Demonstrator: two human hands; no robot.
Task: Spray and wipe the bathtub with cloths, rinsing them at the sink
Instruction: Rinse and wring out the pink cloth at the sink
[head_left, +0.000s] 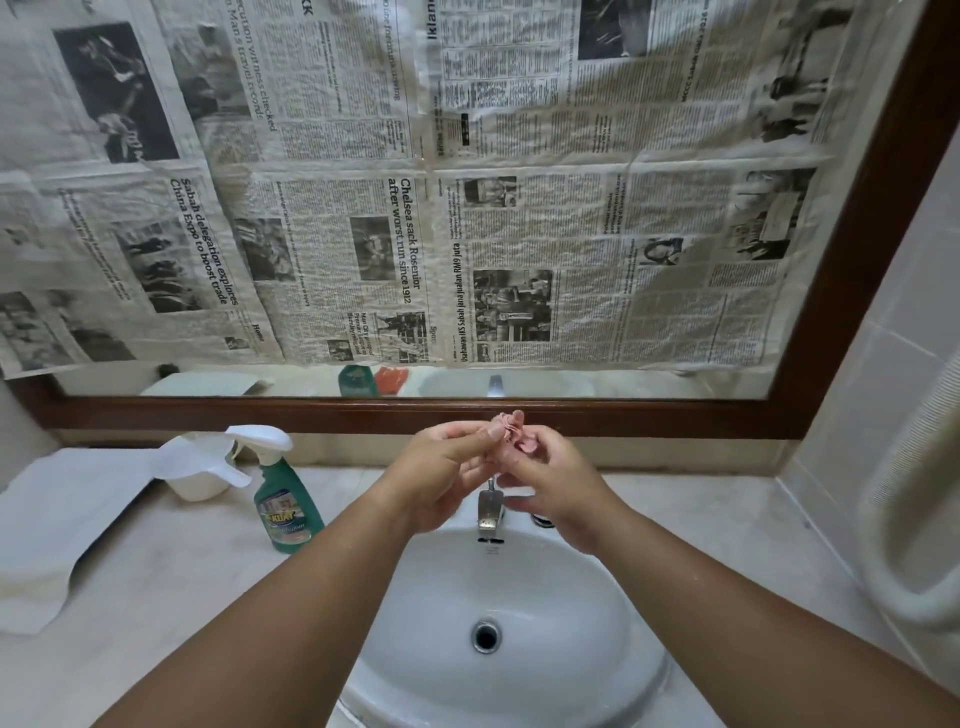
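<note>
Both my hands pinch one small pink cloth (508, 427) above the tap (490, 506): left hand (445, 470), right hand (549, 480); it looks soft, wet, light; I'd grip the bunched middle over the sink (613, 613).

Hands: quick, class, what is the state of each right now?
Left hand: pinches the cloth.
Right hand: holds the same cloth.

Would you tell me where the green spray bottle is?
Head view: the green spray bottle stands on the countertop left of the sink, beside the white jug.
</note>
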